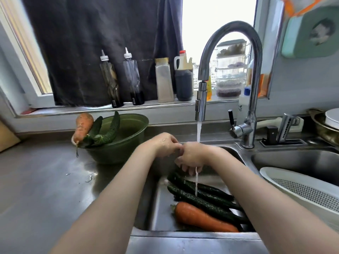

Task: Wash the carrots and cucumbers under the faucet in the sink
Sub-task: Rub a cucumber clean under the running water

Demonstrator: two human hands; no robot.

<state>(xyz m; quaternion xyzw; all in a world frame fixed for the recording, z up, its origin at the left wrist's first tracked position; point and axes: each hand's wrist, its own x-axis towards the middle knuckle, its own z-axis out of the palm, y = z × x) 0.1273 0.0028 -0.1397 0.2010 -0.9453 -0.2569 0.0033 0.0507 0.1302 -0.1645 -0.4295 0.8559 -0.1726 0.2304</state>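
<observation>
1. left hand [165, 145] and right hand [192, 156] meet under the faucet [200, 105] stream.
2. left fingers bend onto the right hand, grip unclear; right fingers hang loose, holding nothing.
3. below the faucet, cucumbers [201, 197] and a carrot [200, 217] lie in the sink [192, 235].

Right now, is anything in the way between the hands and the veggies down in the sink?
Nothing visible is. The left hand and right hand meet under the faucet, right above the cucumbers and carrot in the sink. Only falling water runs between them.
</observation>
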